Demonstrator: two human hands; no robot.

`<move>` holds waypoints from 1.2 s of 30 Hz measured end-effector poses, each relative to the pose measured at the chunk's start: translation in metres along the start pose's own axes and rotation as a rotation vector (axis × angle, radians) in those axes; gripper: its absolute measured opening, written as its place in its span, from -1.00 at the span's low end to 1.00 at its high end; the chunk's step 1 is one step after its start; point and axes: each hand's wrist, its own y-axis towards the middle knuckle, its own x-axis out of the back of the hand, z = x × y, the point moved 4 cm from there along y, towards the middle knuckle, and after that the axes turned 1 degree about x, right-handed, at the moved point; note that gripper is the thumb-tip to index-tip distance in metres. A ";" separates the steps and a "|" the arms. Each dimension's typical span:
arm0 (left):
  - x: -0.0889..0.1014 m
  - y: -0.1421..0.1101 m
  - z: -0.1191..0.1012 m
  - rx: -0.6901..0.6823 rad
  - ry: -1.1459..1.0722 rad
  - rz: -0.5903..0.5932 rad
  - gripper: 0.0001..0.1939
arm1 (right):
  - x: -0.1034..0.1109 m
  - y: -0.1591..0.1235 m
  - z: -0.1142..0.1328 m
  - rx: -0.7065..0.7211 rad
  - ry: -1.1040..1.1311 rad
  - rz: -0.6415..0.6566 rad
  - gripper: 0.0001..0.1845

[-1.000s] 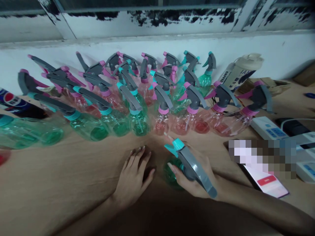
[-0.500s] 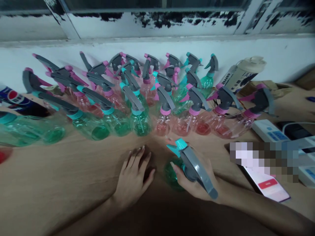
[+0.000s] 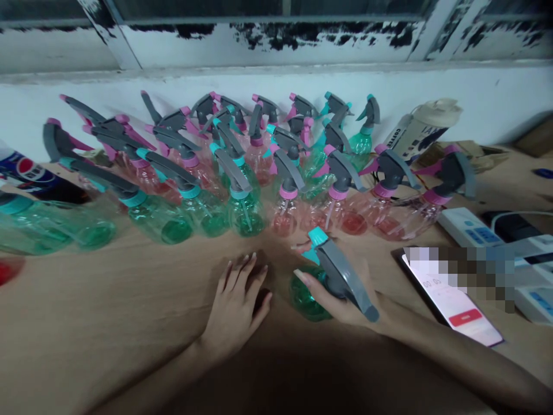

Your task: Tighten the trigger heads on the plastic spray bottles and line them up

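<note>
My right hand (image 3: pixel 345 300) is wrapped round a green spray bottle (image 3: pixel 309 294) with a grey trigger head and a turquoise nozzle. The bottle is near the table's front edge, its nozzle pointing away from me. To its left, my left hand (image 3: pixel 237 300) rests on the wooden table (image 3: pixel 108 323) with fingers spread, holding nothing. Beyond both hands stand several rows of spray bottles. A green bottle (image 3: pixel 246 216) with a turquoise collar is close ahead of my left hand, and a pink bottle (image 3: pixel 285 216) with a pink collar stands ahead of my right.
A phone (image 3: pixel 453 300), partly blurred out, lies to the right, with white power strips (image 3: pixel 470 230) behind it. A cola bottle (image 3: pixel 38 178) lies at the left. At the back right a coffee cup (image 3: pixel 425 129) leans near the white wall (image 3: pixel 488 98).
My right hand has moved slightly away from me with the green spray bottle. My left hand has stayed nearly in place. The whole view has shifted a little.
</note>
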 end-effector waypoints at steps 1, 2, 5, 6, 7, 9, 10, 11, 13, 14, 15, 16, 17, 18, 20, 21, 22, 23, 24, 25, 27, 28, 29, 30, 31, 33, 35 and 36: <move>0.001 0.000 -0.001 -0.013 -0.007 -0.001 -0.61 | 0.001 -0.001 0.000 -0.005 0.009 -0.005 -0.74; 0.002 0.000 -0.002 -0.032 -0.016 -0.003 -0.61 | 0.001 -0.002 0.000 -0.007 0.012 -0.010 -0.76; 0.008 0.001 -0.008 -0.118 -0.061 -0.008 -0.62 | 0.000 -0.006 -0.002 -0.007 -0.005 -0.036 -0.80; 0.010 0.001 -0.011 -0.147 -0.083 -0.010 -0.61 | 0.000 -0.007 -0.003 -0.002 -0.010 -0.043 -0.79; 0.012 0.001 -0.014 -0.170 -0.107 -0.013 -0.60 | -0.001 -0.007 -0.003 0.000 -0.012 -0.048 -0.77; 0.015 0.002 -0.020 -0.186 -0.152 -0.018 -0.54 | -0.003 -0.005 -0.004 -0.018 -0.008 -0.041 -0.76; 0.015 0.003 -0.022 -0.177 -0.171 -0.020 -0.51 | -0.004 -0.004 -0.004 -0.031 0.002 -0.030 -0.76; 0.015 0.004 -0.025 -0.159 -0.188 -0.021 -0.48 | -0.005 -0.002 -0.004 -0.046 0.016 -0.017 -0.76; 0.014 0.006 -0.030 -0.122 -0.219 -0.012 -0.44 | -0.005 -0.001 -0.002 -0.060 0.045 0.008 -0.72; 0.013 0.008 -0.033 -0.111 -0.237 -0.007 -0.42 | -0.005 0.000 -0.001 -0.051 0.055 0.010 -0.69; 0.013 0.009 -0.035 -0.105 -0.257 -0.007 -0.41 | -0.005 0.000 0.000 -0.037 0.058 0.001 -0.66; 0.013 0.010 -0.038 -0.106 -0.282 -0.014 -0.39 | -0.004 0.000 0.001 -0.026 0.057 -0.019 -0.62; 0.014 0.012 -0.040 -0.107 -0.309 -0.025 -0.37 | -0.004 -0.001 0.002 -0.018 0.056 -0.038 -0.59; 0.015 0.013 -0.041 -0.106 -0.337 -0.039 -0.34 | -0.004 -0.001 0.002 -0.011 0.059 -0.062 -0.56; 0.016 0.014 -0.043 -0.092 -0.377 -0.060 -0.28 | -0.005 -0.002 0.002 -0.003 0.077 -0.097 -0.50; 0.017 0.014 -0.044 -0.079 -0.391 -0.058 -0.26 | -0.007 -0.003 0.002 -0.003 0.092 -0.099 -0.47; 0.017 0.015 -0.044 -0.062 -0.402 -0.050 -0.25 | -0.009 -0.003 0.002 -0.003 0.110 -0.088 -0.44; 0.017 0.015 -0.043 -0.038 -0.411 -0.040 -0.25 | -0.012 -0.003 0.002 -0.003 0.127 -0.073 -0.42; 0.017 0.014 -0.042 -0.012 -0.420 -0.026 -0.26 | -0.014 -0.003 0.003 -0.003 0.146 -0.059 -0.40; 0.018 0.014 -0.040 0.012 -0.432 -0.015 -0.26 | -0.017 -0.003 0.003 -0.004 0.164 -0.046 -0.38; 0.019 0.011 -0.036 0.037 -0.446 0.000 -0.26 | -0.021 -0.003 0.005 0.001 0.203 -0.036 -0.33; 0.020 0.008 -0.034 0.036 -0.438 0.003 -0.25 | -0.024 -0.002 0.007 0.005 0.220 -0.029 -0.31; 0.021 0.005 -0.030 0.030 -0.418 0.002 -0.26 | -0.027 -0.001 0.009 0.013 0.233 -0.017 -0.28; 0.023 0.001 -0.027 0.023 -0.389 -0.009 -0.26 | -0.030 0.001 0.011 0.027 0.242 0.000 -0.24; 0.025 -0.004 -0.022 0.017 -0.355 -0.027 -0.26 | -0.033 0.003 0.014 0.038 0.246 0.027 -0.21; 0.030 -0.014 -0.011 0.019 -0.307 -0.070 -0.28 | -0.041 0.007 0.019 0.068 0.252 0.101 -0.10; 0.038 -0.026 0.002 0.056 -0.280 -0.131 -0.33 | -0.048 0.010 0.024 0.091 0.246 0.190 0.02; 0.042 -0.033 0.010 0.094 -0.267 -0.155 -0.35 | -0.052 0.011 0.025 0.095 0.235 0.231 0.07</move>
